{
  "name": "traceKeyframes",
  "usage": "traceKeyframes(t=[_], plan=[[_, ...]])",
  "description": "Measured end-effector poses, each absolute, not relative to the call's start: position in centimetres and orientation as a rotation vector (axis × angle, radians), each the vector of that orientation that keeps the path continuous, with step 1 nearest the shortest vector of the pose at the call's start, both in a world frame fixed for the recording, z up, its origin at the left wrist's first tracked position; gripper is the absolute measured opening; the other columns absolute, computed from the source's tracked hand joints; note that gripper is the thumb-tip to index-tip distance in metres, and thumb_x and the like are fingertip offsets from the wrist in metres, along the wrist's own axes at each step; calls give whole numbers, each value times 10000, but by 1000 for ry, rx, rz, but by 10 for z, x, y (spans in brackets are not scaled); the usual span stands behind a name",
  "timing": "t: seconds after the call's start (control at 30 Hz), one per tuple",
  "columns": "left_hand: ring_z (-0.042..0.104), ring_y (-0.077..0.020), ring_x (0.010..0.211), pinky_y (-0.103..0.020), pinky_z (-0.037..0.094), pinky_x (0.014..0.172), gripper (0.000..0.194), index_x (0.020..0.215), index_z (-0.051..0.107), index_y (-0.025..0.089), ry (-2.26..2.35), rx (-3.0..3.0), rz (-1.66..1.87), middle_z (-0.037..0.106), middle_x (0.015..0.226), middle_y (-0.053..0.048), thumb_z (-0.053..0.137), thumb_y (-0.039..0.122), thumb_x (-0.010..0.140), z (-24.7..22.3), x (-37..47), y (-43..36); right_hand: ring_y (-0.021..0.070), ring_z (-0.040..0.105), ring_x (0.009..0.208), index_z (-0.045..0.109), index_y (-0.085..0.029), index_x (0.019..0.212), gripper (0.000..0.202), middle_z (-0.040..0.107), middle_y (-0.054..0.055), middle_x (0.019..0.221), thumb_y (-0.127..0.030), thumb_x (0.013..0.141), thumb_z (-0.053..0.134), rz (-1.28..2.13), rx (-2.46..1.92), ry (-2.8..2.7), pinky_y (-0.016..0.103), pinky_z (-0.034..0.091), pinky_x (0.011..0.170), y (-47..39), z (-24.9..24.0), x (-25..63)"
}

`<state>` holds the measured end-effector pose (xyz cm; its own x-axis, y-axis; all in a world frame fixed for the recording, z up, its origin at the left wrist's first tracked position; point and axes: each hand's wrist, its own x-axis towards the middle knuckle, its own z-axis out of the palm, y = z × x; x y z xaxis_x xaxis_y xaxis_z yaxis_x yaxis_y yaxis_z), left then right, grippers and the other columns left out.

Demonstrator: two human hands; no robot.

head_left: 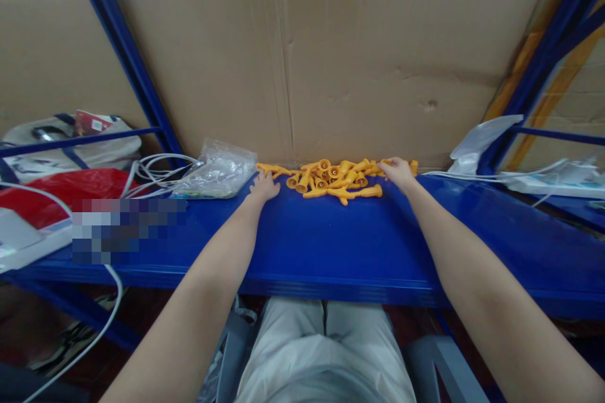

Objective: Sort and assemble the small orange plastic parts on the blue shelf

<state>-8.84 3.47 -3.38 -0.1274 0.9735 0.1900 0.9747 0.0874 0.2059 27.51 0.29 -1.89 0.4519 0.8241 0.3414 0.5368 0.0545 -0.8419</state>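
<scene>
Several orange-yellow branched plastic pieces (pixel 343 182) with cup-like ends lie in a heap on the blue tabletop (pixel 340 239), close to the cardboard at the back. At the heap's left end is my left hand (pixel 263 187), its fingers spread beside an orange piece. My right hand (pixel 397 173) reaches the right end of the heap, with its fingers closed at an orange piece; part of that piece is hidden behind the hand.
A clear plastic bag (pixel 217 170) lies left of my left hand, with white cables (pixel 151 170) and a red bag (pixel 94 186) farther left. Cardboard (pixel 354 63) stands behind, between blue posts. White plastic (pixel 482 145) is at the back right.
</scene>
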Motion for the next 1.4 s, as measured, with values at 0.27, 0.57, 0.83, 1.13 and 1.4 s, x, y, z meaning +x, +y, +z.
traceKeyframes(t=[0.27,0.57,0.83,1.13,1.4], plan=[[394,-394,1505,-596,432,1157,605,1510,514,245,-2269,-2065,-483,325,1697,-145,469,383,922,-38,-92,39,172,624,630,599,-222,819,132,618,-2,709,-266,734,690,353,-1451,-1226,317,567,624,10,-25,282],[399,-368,1502,-564,413,1175,507,1402,618,209,-2245,-2063,-496,341,1685,-154,448,342,943,-36,-90,38,205,635,788,623,-232,860,214,672,8,823,-220,647,625,176,-1405,-1412,353,550,785,15,-29,285],[536,-363,1375,-538,489,1095,442,1239,714,152,-2166,-2016,-594,577,1480,-194,388,225,950,-29,-86,31,257,650,934,638,-238,856,238,677,47,914,-174,627,631,48,-1428,-1555,427,528,922,19,-34,293],[513,-302,1406,-485,457,1131,401,1206,716,211,-1928,-2055,-747,575,1517,-107,423,190,932,-16,-70,20,287,635,1015,667,-262,853,205,691,57,960,-197,664,623,-102,-1340,-1646,479,497,1009,24,-36,292],[515,-299,1402,-485,423,1146,383,1194,701,203,-1792,-2122,-766,576,1512,-114,428,175,927,-15,-59,17,303,637,1130,711,-239,1087,283,719,121,1172,-357,848,616,-84,-1292,-1471,496,470,1058,21,-25,289]])
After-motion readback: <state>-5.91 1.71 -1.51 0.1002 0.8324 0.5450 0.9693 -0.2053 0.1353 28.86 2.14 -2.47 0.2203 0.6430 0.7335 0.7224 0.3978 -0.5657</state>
